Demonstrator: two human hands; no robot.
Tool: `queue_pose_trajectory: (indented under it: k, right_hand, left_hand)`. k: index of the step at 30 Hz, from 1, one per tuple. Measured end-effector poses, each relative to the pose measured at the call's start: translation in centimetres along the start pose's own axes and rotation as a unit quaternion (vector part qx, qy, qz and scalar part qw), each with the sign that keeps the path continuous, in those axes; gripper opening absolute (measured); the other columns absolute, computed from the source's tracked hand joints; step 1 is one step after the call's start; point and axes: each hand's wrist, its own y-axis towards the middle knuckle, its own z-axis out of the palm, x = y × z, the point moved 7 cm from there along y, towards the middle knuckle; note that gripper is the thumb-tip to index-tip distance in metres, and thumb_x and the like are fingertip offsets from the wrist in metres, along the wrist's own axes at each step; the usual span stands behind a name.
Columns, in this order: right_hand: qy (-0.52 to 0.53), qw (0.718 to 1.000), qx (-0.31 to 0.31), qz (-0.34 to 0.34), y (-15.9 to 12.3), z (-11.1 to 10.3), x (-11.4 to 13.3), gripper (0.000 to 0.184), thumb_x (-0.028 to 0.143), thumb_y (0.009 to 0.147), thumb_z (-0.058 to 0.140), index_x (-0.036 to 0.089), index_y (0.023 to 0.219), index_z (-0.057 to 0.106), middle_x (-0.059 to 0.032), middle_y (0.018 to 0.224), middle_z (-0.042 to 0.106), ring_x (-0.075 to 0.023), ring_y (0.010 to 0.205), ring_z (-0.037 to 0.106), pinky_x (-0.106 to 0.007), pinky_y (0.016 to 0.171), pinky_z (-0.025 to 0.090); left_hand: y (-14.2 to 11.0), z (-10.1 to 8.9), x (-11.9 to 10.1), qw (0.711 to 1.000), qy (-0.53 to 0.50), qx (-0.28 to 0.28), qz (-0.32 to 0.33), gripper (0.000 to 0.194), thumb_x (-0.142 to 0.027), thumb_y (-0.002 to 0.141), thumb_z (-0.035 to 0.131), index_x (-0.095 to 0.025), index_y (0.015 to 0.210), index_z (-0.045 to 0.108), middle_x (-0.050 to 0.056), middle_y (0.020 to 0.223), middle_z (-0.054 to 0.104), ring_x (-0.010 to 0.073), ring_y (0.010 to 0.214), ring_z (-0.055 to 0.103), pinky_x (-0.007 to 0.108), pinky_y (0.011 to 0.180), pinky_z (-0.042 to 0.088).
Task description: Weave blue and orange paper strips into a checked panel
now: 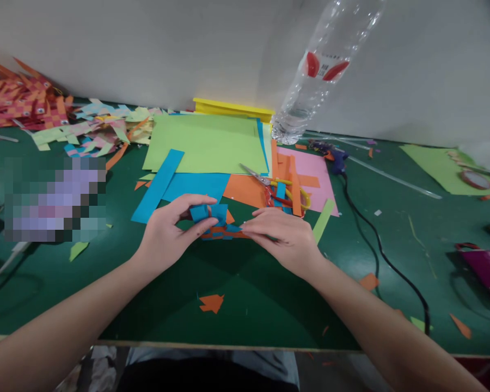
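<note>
Between my hands is a woven paper piece (pixel 218 233) of blue and orange strips, with blue loops standing up at its left end. My left hand (pixel 175 223) pinches it there, thumb in front and fingers behind. At the other end, the fingertips of my right hand (pixel 283 234) are pressed together on a blue strip tip. Just behind my right hand lie scissors (pixel 267 188) with red and yellow handles, partly covered by orange strips (pixel 295 188). A long blue paper strip (pixel 159 185) rests beyond my left hand.
Green sheets (pixel 204 141) are stacked at the back, beside a water bottle (pixel 310 81) against the wall. A glue gun (pixel 337 158) trails a black cord (pixel 363 228) down the right side. Finished red-orange woven pieces (pixel 24 98) pile up far left. An orange scrap (pixel 211 303) lies near the front edge.
</note>
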Motion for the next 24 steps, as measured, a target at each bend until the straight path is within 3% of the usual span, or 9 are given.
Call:
queue_pose_trajectory:
  k: [4, 7, 10, 16, 24]
  right_hand:
    - [-0.001, 1.0, 0.004, 0.009, 0.1, 0.0, 0.0, 0.016, 0.009, 0.083, 0.061, 0.021, 0.087, 0.071, -0.0023, 0.082, 0.074, -0.015, 0.075, 0.068, -0.035, 0.08, 0.057]
    - [-0.001, 1.0, 0.011, 0.018, 0.1, 0.1, -0.1, 0.017, 0.01, 0.085, 0.059, 0.022, 0.088, 0.071, -0.0014, 0.081, 0.074, -0.0144, 0.074, 0.068, -0.035, 0.081, 0.056]
    - [0.002, 1.0, 0.013, 0.023, 0.1, 0.2, -0.1, 0.017, 0.01, 0.084, 0.059, 0.021, 0.087, 0.071, -0.0018, 0.081, 0.074, -0.0144, 0.074, 0.068, -0.035, 0.08, 0.056]
    - [-0.002, 0.999, 0.017, 0.031, 0.0, 0.3, -0.2, 0.016, 0.012, 0.086, 0.058, 0.022, 0.089, 0.07, -0.002, 0.083, 0.073, -0.0153, 0.077, 0.067, -0.034, 0.079, 0.056]
    - [0.003, 0.999, 0.034, 0.028, 0.1, 0.4, 0.0, 0.015, 0.01, 0.086, 0.057, 0.019, 0.089, 0.069, -0.0032, 0.084, 0.073, -0.0153, 0.08, 0.066, -0.032, 0.076, 0.055]
  left_hand:
    - [0.1, 0.0, 0.1, 0.999, -0.029, 0.005, -0.015, 0.025, -0.027, 0.081, 0.068, -0.021, 0.106, 0.063, 0.001, 0.091, 0.069, 0.0147, 0.078, 0.066, 0.022, 0.07, 0.055]
    - [0.3, 0.3, 0.5, 0.997, -0.064, 0.026, -0.044, 0.039, -0.029, 0.079, 0.069, -0.02, 0.115, 0.058, 0.001, 0.083, 0.068, 0.0149, 0.075, 0.066, 0.021, 0.066, 0.055]
    - [0.3, 0.8, 1.1, 0.99, -0.096, 0.053, -0.086, 0.046, -0.032, 0.076, 0.071, -0.021, 0.118, 0.057, 0.002, 0.088, 0.069, 0.0148, 0.071, 0.067, 0.021, 0.06, 0.053]
    - [0.1, 1.7, 1.5, 0.98, -0.113, 0.099, -0.134, 0.014, -0.033, 0.078, 0.068, -0.02, 0.081, 0.072, 0.0, 0.079, 0.074, 0.0169, 0.069, 0.068, 0.023, 0.065, 0.054]
    - [0.1, 1.4, 1.4, 0.982, -0.097, 0.08, -0.139, 0.011, -0.031, 0.077, 0.068, -0.023, 0.078, 0.075, -0.001, 0.077, 0.075, 0.0168, 0.07, 0.068, 0.022, 0.064, 0.053]
